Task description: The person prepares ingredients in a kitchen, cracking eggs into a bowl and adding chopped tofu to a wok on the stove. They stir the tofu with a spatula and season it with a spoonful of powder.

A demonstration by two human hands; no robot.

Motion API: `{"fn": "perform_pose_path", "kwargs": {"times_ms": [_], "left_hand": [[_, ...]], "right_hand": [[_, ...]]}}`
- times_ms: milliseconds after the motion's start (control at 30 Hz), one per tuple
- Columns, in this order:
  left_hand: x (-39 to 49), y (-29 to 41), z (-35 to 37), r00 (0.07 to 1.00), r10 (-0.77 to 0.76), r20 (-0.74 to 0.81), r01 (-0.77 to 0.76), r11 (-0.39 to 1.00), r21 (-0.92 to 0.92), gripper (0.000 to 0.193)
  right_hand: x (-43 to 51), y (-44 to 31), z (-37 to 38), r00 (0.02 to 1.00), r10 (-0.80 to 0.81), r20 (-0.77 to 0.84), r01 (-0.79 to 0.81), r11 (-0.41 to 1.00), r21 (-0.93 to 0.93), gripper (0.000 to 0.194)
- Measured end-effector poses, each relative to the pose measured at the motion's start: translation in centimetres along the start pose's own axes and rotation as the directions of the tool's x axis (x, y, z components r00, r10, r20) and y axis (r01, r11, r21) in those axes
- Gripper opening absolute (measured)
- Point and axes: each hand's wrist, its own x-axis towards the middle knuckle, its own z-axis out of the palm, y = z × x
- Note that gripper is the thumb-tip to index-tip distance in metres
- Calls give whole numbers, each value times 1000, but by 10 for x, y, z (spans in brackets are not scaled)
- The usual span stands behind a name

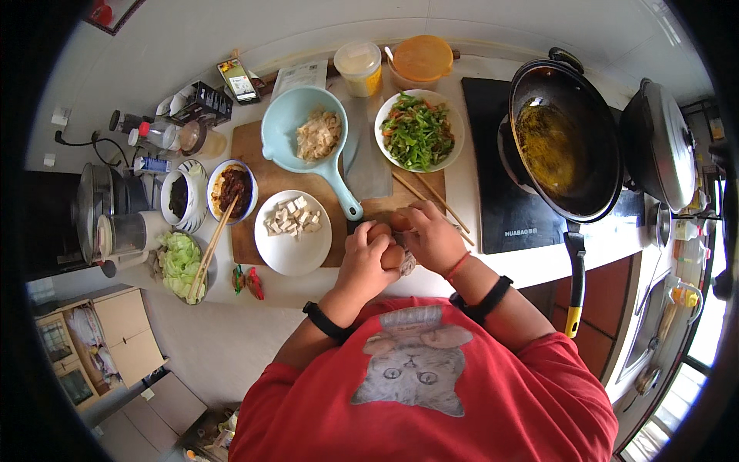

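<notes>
Two brown eggs (pixel 392 257) are held in my left hand (pixel 365 260), over the front edge of a wooden cutting board (pixel 245 202). My right hand (pixel 434 239) grips another brown egg (pixel 399 222) close beside them. Under my hands shows a greyish-brown item (pixel 409 263), mostly hidden. Just beyond them lies the handle of a light-blue ladle-shaped strainer or scoop (pixel 274 130) with pale shredded food in it. Wooden chopsticks (pixel 441 202) rest to the right of the strainer handle. A white plate of diced white pieces (pixel 293 257) stands left of my left hand.
A wok (pixel 594 173) with oil sits on the induction cooker (pixel 491 219), its handle jutting past the counter edge. A plate of sliced green peppers (pixel 418 133), a cleaver (pixel 369 156), a bowl of dark red sauce (pixel 234 187) and cut lettuce (pixel 180 265) surround the work area.
</notes>
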Motion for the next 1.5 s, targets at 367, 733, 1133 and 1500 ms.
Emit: {"fn": "perform_pose_path", "kwargs": {"times_ms": [367,733,1133,1500], "left_hand": [[22,-2,4,997,-81,12,81,994,-68,50],[45,6,8,992,-124,-34,122,991,-56,45],[46,7,12,983,-160,87,162,987,-10,41],[32,6,16,998,-27,-55,29,999,31,34]], "right_hand": [[12,22,9,947,263,183,-243,962,-126,36],[9,29,12,996,60,62,-59,998,-12,34],[4,26,10,996,43,78,-40,998,-41,41],[-21,12,-4,994,107,36,-109,993,44,39]]}}
